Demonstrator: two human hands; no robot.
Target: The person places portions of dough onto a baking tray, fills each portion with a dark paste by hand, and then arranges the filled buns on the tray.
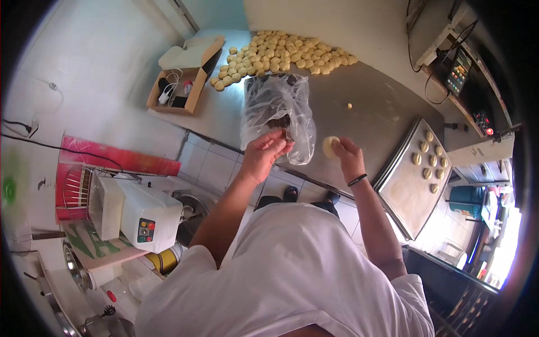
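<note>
My left hand [263, 155] is closed in a pinch at the near part of a clear plastic bag [304, 121]. Between its fingertips shows a small lump of brown paste [288, 135], and more dark brown paste [279, 122] lies inside the bag. A flattened round of pale dough [330, 147] is in my right hand [350, 158], gripped between thumb and fingers over the table's near edge. Many yellowish dough balls [281, 53] sit close together at the far side of the metal table [331, 121].
A tray [407, 196] with several shaped dough pieces [425, 147] stands at the right. An open cardboard box [193, 92] with cables sits at the far left. One small dough scrap [349, 105] lies on the table. A white mixer [147, 216] is at the left, and a phone [459, 72] leans on a shelf.
</note>
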